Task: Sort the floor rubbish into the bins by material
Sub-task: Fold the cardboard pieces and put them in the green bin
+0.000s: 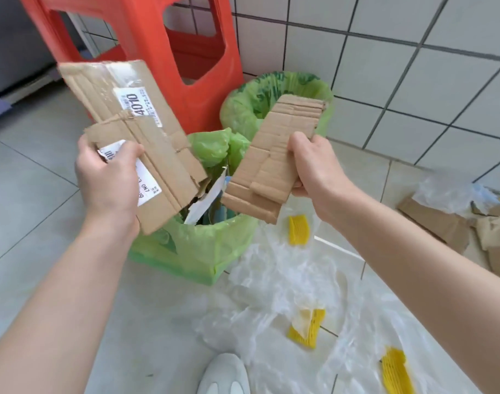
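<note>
Your left hand (109, 177) grips labelled brown cardboard sheets (135, 132) and your right hand (314, 166) a plain brown cardboard strip (274, 155), both above the near green-lined bin (197, 251), which already holds scraps. Clear plastic film (285, 285) and torn cardboard pieces (439, 226) are left on the floor.

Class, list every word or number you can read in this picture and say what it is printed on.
"4010": white label on the larger cardboard piece gripped by the left hand.
"ON7", only partly legible: label near that hand's thumb.
Small print on both labels: too blurred.
Green bin bag markings: unreadable.
</note>
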Demonstrator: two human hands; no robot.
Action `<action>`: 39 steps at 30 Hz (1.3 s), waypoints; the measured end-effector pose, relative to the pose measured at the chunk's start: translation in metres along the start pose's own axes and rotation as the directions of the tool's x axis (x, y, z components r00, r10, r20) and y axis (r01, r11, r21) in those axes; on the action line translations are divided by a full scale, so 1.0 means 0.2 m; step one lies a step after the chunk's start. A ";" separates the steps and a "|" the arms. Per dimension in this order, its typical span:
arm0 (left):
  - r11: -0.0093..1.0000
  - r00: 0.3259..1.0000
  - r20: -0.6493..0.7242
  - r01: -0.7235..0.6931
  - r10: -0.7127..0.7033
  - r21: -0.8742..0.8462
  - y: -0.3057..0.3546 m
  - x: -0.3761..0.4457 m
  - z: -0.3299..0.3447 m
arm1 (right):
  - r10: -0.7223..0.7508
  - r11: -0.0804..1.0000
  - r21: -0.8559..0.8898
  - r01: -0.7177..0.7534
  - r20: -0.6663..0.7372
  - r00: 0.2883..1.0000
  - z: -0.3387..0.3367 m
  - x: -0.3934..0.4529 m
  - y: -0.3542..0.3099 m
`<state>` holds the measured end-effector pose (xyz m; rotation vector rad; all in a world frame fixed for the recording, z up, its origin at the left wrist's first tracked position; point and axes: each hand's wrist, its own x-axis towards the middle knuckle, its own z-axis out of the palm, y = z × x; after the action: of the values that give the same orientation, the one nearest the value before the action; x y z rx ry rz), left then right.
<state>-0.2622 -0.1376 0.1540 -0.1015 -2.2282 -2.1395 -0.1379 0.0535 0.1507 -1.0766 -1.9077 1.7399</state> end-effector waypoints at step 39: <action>0.516 0.898 0.427 -0.419 0.110 0.748 -0.29 0.10 0.09 | -0.447 0.724 -0.573 0.384 0.034 0.894 0.16 0.12 0.06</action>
<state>-0.2870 -0.1215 0.0977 -0.7477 -2.9018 -0.7592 -0.1724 0.0486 0.1274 -0.7860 -2.4344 0.8587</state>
